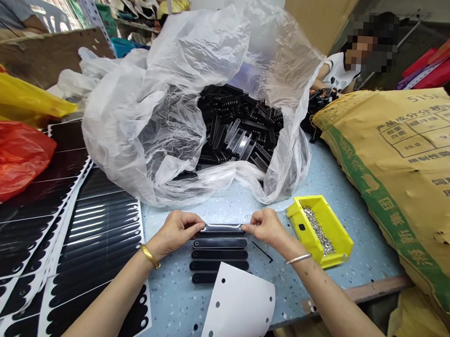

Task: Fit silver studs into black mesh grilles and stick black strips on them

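Note:
My left hand pinches the left end of a glossy black strip, and my right hand has its fingertips closed on the right end. The strip lies level between them, at the top of a row of dark strips with rounded ends and a small hole near the end. Over the lower strips lies a curled white sheet with dark round holes. A thin black hex key rests on the blue speckled table below my right hand.
Behind my hands, a large clear plastic bag holds many black plastic parts. A yellow bin of small metal pieces stands at right, beside a big yellow sack. Black sticker sheets cover the left. Another person sits at the back right.

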The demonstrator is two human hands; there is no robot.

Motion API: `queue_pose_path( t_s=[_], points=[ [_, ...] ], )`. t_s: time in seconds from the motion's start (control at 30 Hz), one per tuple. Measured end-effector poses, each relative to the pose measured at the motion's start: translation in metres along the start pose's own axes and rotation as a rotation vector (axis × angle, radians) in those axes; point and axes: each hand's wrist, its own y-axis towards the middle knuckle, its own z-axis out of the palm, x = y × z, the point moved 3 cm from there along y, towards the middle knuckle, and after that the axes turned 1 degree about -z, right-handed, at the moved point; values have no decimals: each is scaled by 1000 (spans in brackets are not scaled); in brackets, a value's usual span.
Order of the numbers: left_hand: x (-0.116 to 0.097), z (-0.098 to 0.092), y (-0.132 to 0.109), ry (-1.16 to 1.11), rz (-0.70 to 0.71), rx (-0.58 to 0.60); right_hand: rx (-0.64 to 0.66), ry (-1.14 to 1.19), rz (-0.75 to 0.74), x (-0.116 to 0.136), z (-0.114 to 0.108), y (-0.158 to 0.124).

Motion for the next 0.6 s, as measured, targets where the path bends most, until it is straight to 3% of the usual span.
queue_pose_path(
  t_s=[0.2,0.4,0.5,0.6],
  points=[
    [-4,0,-1,26,24,-10,178,475,185,-4,9,-8],
    [-12,-1,-5,312,73,-1,108,491,162,-8,6,-12],
    [-23,1,-8,629,126,-130,87,454,125,-7,14,-12],
    [-42,13,-5,829,185,-232,70,409,87,-5,24,-12]
  ],
)
